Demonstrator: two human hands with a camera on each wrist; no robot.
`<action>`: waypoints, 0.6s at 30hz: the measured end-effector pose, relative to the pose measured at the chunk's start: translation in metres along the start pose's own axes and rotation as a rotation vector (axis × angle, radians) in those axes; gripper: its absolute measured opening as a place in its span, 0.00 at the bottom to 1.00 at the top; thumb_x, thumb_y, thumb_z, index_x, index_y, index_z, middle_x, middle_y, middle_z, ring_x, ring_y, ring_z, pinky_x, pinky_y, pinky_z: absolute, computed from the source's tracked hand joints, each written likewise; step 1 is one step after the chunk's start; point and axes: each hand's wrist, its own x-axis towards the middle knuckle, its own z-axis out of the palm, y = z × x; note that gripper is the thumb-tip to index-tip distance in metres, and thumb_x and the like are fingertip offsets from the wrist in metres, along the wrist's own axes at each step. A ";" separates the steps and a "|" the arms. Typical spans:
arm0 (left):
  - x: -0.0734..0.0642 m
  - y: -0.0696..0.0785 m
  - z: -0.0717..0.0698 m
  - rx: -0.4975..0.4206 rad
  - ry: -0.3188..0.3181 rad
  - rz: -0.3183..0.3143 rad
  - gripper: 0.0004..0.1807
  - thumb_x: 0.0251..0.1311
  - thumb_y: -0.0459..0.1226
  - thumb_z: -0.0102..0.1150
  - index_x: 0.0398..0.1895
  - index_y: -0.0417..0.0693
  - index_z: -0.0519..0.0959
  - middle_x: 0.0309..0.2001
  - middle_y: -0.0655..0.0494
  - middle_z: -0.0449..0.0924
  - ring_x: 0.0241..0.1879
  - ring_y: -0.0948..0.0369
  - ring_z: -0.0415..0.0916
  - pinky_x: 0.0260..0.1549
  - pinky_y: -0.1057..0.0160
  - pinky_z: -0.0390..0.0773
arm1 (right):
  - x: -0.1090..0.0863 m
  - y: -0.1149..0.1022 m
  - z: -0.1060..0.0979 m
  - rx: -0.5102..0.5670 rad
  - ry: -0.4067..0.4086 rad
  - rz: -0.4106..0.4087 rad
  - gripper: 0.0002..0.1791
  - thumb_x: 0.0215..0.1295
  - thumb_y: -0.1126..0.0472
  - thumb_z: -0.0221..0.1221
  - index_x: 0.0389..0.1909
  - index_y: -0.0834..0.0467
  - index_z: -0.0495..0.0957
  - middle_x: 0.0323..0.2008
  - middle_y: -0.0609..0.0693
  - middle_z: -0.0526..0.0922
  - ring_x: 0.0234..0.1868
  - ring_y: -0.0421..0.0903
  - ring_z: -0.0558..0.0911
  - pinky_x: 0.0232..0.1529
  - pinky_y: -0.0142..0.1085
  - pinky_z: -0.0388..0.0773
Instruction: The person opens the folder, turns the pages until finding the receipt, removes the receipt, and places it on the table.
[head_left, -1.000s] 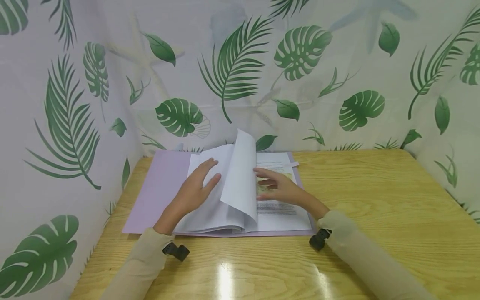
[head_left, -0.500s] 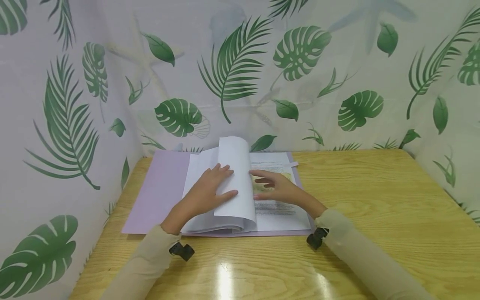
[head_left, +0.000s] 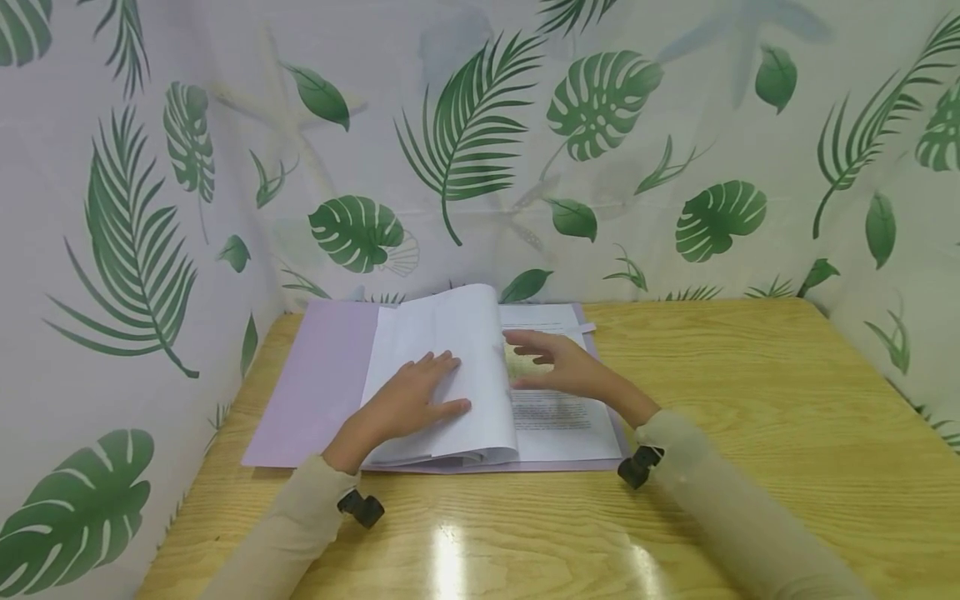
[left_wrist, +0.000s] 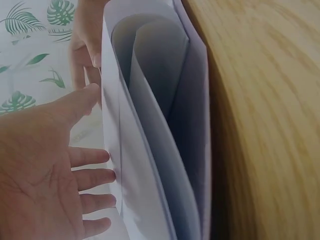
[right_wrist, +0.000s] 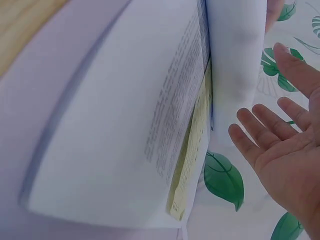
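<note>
A lilac folder (head_left: 318, 375) lies spread on the table, holding a stack of white paper sheets. The left hand (head_left: 411, 402) rests with straight fingers on the turned white sheet (head_left: 476, 333), which bows up at its right side. In the left wrist view the fingertips touch the paper, and loops of curved sheets (left_wrist: 160, 55) show underneath. Beside the bowed fold, the right hand (head_left: 561, 367) hovers with spread, slightly bent fingers and nothing between them. Below it lies a printed page (head_left: 551, 421) with a yellowish picture (right_wrist: 190, 155), partly covered by the right hand in the head view.
The wooden table (head_left: 720, 400) extends to the right of and in front of the folder. A leaf-patterned cloth (head_left: 480, 167) stands close behind and at both sides. A small pale tab (head_left: 587, 328) sticks out at the folder's right edge.
The raised sheet has swung left and down onto the stack. The left hand has moved right and then pressed down on it. The right hand has stayed near the fold.
</note>
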 end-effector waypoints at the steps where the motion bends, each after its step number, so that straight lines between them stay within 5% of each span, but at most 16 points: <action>1: 0.000 -0.001 0.001 0.001 -0.002 -0.004 0.43 0.69 0.59 0.56 0.79 0.44 0.60 0.80 0.44 0.56 0.80 0.43 0.50 0.79 0.42 0.50 | 0.000 0.000 -0.002 -0.005 0.003 0.003 0.42 0.63 0.59 0.70 0.75 0.62 0.63 0.75 0.61 0.67 0.71 0.62 0.73 0.68 0.59 0.73; 18: -0.008 -0.016 0.008 -0.005 -0.016 -0.056 0.47 0.69 0.62 0.55 0.79 0.39 0.58 0.79 0.42 0.58 0.80 0.41 0.51 0.79 0.41 0.51 | -0.018 0.013 -0.030 -0.118 0.080 0.084 0.42 0.64 0.57 0.70 0.76 0.58 0.64 0.74 0.61 0.68 0.72 0.63 0.71 0.71 0.60 0.69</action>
